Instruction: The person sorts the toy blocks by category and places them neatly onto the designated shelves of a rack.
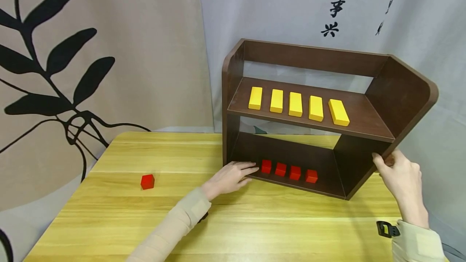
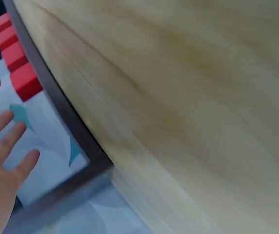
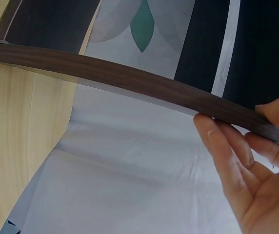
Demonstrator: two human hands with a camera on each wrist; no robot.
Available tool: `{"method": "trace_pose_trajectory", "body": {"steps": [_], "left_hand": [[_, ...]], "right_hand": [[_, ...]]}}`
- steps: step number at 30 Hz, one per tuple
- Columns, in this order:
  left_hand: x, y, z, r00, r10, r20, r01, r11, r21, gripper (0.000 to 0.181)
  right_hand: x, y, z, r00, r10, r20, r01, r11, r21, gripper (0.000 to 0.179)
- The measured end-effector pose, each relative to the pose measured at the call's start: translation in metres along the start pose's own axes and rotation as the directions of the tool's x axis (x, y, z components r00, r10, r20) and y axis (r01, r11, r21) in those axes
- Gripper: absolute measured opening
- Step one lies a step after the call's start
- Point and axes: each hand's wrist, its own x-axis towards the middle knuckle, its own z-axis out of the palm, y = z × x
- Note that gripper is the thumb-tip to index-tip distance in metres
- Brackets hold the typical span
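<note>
A dark brown two-tier shelf (image 1: 316,59) stands on the table, turned at an angle. Pinched between the thumb and fingers of my right hand (image 1: 402,177) is the edge of its right side panel (image 3: 129,73). My left hand (image 1: 230,178) reaches to the left end of the lower tier, its fingers fairly straight and nothing in them. Whether it touches the shelf cannot be told. Just right of those fingertips, several red cubes (image 1: 280,169) sit in a row on the lower tier. Several yellow blocks (image 1: 295,104) lie in a row on the upper tier.
One more red cube (image 1: 147,181) lies alone on the left part of the wooden table (image 1: 109,213). Behind the table hang a beige cloth (image 1: 153,51) with a black leaf print and a pale cloth (image 1: 276,7) with black characters.
</note>
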Motion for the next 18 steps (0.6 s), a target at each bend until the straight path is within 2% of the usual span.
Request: {"method": "trace_pose_trajectory", "body": {"steps": [5,9,14,18], "left_hand": [[-0.029,-0.016,-0.010,0.994,-0.080,-0.074,0.070,0.988,-0.135,0.033],[-0.054,-0.032,-0.020,0.979,-0.183,-0.095,0.157,0.960,-0.230,0.029],[-0.087,-0.052,-0.037,0.942,-0.330,-0.064,0.296,0.903,-0.310,0.028],[-0.116,-0.070,-0.049,0.903,-0.429,-0.026,0.400,0.863,-0.309,0.029]], "right_hand": [[0.000,0.000,0.000,1.000,0.000,0.000,0.000,1.000,-0.001,0.033],[0.000,0.000,-0.001,1.000,-0.001,0.001,0.001,1.000,-0.002,0.033],[0.000,-0.001,-0.001,1.000,-0.004,0.004,0.004,1.000,0.001,0.033],[0.000,-0.002,-0.001,1.000,-0.009,0.006,0.009,1.000,0.004,0.032]]}}
